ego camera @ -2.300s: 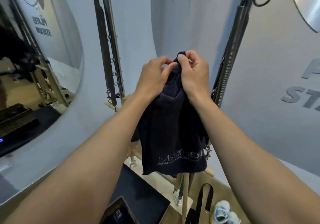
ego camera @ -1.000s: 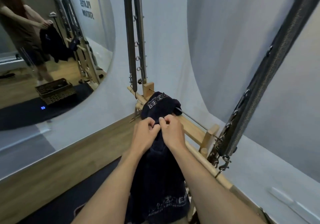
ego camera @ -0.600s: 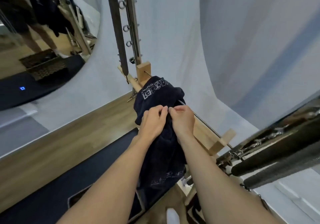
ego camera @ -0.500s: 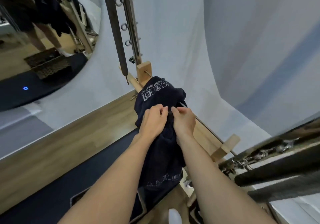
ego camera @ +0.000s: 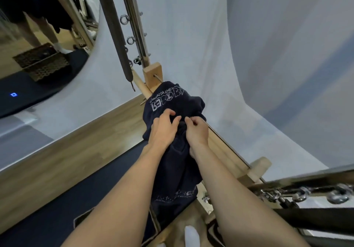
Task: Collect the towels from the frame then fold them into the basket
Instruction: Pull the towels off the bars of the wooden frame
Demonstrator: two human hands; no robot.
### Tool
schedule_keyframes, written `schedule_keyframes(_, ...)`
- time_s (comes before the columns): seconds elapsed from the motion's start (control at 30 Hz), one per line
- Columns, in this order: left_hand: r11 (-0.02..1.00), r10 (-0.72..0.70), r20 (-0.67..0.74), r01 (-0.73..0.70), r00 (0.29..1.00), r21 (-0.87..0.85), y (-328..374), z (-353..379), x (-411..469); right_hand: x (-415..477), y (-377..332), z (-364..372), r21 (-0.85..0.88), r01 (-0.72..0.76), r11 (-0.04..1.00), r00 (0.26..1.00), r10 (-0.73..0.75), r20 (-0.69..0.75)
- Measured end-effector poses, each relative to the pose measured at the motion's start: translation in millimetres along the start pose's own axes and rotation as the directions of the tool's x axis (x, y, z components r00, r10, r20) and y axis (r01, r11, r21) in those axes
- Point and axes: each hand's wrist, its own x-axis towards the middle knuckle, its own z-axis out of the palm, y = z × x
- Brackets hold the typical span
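While the pale wall (ego camera: 191, 36) curves round the back of the room, the big mirror (ego camera: 38, 26) fills the left corner, with wooden floor (ego camera: 67, 151) and a dark mat (ego camera: 57, 218) running underneath.

Now the frame (ego camera: 222, 147): a steel upright rises from a wooden rail that slants down towards the right, and a dark spring (ego camera: 115, 26) hangs beside the upright.

Draped over that rail, right in the middle, is the navy towel (ego camera: 172, 170). There's white lettering on the part lying on top and more low on the part hanging in front. From here I can't say whether that's one cloth or two bunched together.

Both bare arms reach in from below. The left hand (ego camera: 162, 130) has its fingers curled into the cloth on top of the rail, gripping it. The right hand (ego camera: 197, 132), just beside it, pinches a fold of the same dark cloth between thumb and fingertips.

Over in the mirror, a woven basket (ego camera: 42, 63) sits reflected on dark matting, well apart from the rail. Low on the right, a steel chain (ego camera: 298, 193) runs along a metal bar.
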Motion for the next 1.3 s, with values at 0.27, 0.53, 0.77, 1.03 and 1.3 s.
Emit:
schedule_keyframes(0.27,0.981,0.14,-0.056,-0.146,0.989,-0.124,5,-47,-21,-45,-38,7,-0.066,0.159,0.985,0.985,-0.163,-0.049)
schedule_keyframes(0.53,0.915,0.242,-0.247,-0.305,0.938,-0.263,31,-156,-79,-140,-115,27,-0.052,0.461,0.886,0.887,-0.458,0.054)
schedule_keyframes(0.77,0.895,0.231,-0.482,-0.379,0.845,-0.235,15,-248,-148,-250,-155,55,0.003,0.666,0.746,0.741,-0.661,0.115)
schedule_keyframes(1.03,0.92,0.15,-0.708,-0.359,0.69,-0.155,-22,-321,-278,-382,-146,73,0.168,0.751,0.639,0.569,-0.754,0.328)
schedule_keyframes(1.3,0.984,-0.015,-0.831,-0.14,0.557,-0.112,-106,-358,-446,-534,-72,87,0.326,0.693,0.643,0.374,-0.707,0.6)
